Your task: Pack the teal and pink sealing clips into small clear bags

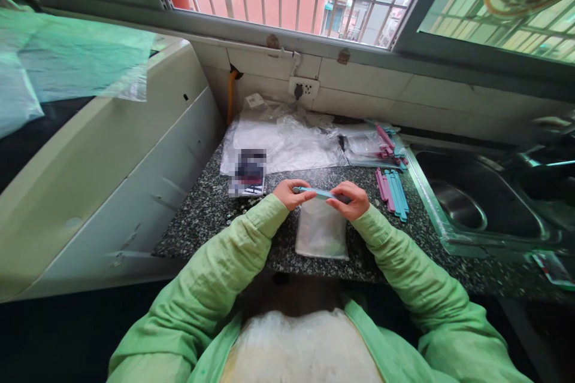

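Blue clip [320,193] | both hands pinch its ends | right end hidden by fingers [345,198]

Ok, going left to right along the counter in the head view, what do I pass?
White appliance → blurred card → left hand → blue sealing stick over the clear bag → right hand → loose pink and blue sticks → steel sink.

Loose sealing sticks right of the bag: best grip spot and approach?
Take one of the sealing sticks at mid-length, pinching across its narrow width from above. They lie flat and side by side on the countertop, with the sink close on their right.
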`<state>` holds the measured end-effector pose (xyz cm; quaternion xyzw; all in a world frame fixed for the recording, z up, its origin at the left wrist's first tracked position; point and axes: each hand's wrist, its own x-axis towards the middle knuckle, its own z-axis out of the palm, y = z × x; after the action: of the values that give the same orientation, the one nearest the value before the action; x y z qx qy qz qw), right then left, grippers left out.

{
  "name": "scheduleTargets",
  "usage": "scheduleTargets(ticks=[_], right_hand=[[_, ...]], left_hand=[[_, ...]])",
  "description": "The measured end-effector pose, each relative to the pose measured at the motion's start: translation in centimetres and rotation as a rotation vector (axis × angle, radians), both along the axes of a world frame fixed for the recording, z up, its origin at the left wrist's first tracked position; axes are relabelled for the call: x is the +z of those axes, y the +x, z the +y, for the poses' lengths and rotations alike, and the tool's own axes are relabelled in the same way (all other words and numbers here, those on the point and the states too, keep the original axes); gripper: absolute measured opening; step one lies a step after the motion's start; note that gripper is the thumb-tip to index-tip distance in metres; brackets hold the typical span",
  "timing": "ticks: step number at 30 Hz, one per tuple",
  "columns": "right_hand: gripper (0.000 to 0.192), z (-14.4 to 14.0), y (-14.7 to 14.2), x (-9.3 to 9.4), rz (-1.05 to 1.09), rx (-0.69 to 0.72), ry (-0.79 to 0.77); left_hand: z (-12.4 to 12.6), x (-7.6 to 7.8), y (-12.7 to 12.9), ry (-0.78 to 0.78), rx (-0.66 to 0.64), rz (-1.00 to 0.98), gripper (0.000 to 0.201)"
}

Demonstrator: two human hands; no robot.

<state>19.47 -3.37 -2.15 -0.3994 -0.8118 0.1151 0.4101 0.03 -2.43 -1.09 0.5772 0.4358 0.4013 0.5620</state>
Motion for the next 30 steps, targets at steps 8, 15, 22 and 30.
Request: scheduleTargets(ticks=[8, 15, 22, 30], right_hand=[[0.044, 1.2, 1.2, -0.9, 0.424, -0.132, -0.456], [0.025, 0.6, 0.4, -0.9, 0.387, -0.138, -0.393], [0.025, 0.8, 0.5, -0.8, 0.344, -0.156, -0.324], [0.024, 0.8, 0.6, -1.0, 0.308, -0.151, -0.351]], left_hand=[[0.6, 0.0, -0.4, 0.028, 0.252, -0.133, 0.038], [0.7, -0.5, -0.1, 0.093, 0.406, -0.133, 0.035], [0.8, -1.1, 0.0, 0.232, 0.429, -0.128, 0.029], [0.8, -1.2, 0.0, 0.233, 0.432, -0.142, 0.032]])
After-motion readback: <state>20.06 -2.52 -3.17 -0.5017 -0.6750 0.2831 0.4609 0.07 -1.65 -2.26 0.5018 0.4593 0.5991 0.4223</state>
